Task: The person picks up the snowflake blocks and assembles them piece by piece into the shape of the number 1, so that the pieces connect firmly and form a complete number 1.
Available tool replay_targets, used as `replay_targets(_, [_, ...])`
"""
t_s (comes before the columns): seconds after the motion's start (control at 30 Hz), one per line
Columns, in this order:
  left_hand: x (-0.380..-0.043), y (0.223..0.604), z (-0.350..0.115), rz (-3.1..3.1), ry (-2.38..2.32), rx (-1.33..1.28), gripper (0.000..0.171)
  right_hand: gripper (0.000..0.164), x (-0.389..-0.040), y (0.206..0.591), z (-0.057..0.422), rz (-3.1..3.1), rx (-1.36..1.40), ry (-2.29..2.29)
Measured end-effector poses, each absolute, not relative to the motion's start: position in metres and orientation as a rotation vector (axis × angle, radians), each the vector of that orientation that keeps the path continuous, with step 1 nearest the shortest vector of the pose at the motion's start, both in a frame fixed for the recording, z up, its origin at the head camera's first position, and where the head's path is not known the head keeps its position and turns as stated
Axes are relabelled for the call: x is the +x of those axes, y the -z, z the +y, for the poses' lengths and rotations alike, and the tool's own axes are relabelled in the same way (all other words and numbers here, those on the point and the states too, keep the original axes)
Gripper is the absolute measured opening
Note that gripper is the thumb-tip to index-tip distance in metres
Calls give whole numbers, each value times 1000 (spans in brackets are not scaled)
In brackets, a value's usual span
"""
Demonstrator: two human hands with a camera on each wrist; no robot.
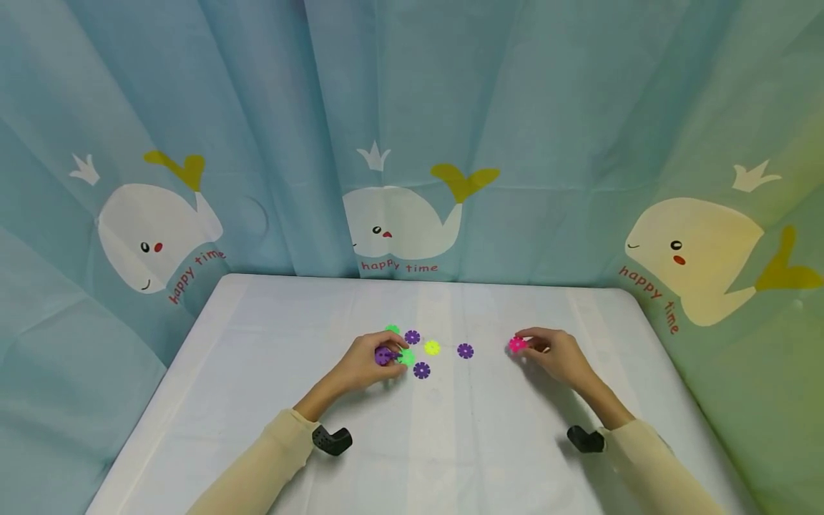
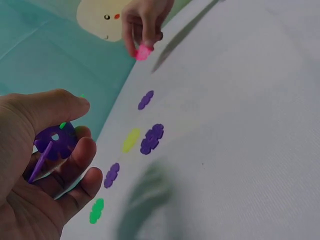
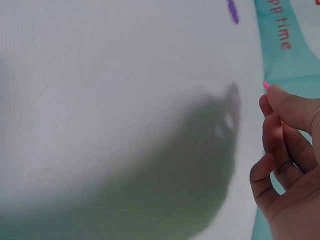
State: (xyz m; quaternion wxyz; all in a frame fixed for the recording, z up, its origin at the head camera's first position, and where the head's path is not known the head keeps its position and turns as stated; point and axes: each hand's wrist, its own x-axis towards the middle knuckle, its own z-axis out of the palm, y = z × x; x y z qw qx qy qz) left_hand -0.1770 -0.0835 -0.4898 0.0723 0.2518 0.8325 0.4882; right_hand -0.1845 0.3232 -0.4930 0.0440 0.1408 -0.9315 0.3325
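Observation:
My left hand [image 1: 362, 366] grips a small joined piece of snowflake discs, with a purple disc [image 1: 383, 356] and a green disc [image 1: 407, 357] showing. In the left wrist view, another purple disc [image 2: 41, 162] stands edge-on behind the thumb, joined across the flat purple one [image 2: 61, 145]; fingers hide part of the piece. Off to the right, my right hand [image 1: 561, 355] pinches a pink snowflake disc [image 1: 517, 344] between thumb and forefinger, above the table. Only the pink edge [image 3: 266, 85] peeks past the thumb in the right wrist view.
Between the hands, loose discs lie flat on the white table [image 1: 515, 443]: purple ones [image 1: 466, 350] [image 1: 421, 370] [image 1: 412, 337] and a yellow one [image 1: 432, 347]. A green disc [image 1: 392, 329] lies just beyond the left hand. A whale-print curtain [image 1: 547, 143] surrounds the table's back and sides.

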Motion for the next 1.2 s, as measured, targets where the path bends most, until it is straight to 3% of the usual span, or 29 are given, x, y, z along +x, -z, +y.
replay_targets(0.73, [-185, 472, -71, 2487, -1452, 806, 34, 31, -169, 451, 277, -2714, 638, -1423])
replay_targets(1.2, [-183, 466, -70, 2459, -1487, 790, 32, 28, -167, 452, 251, -2692, 700, -1458])
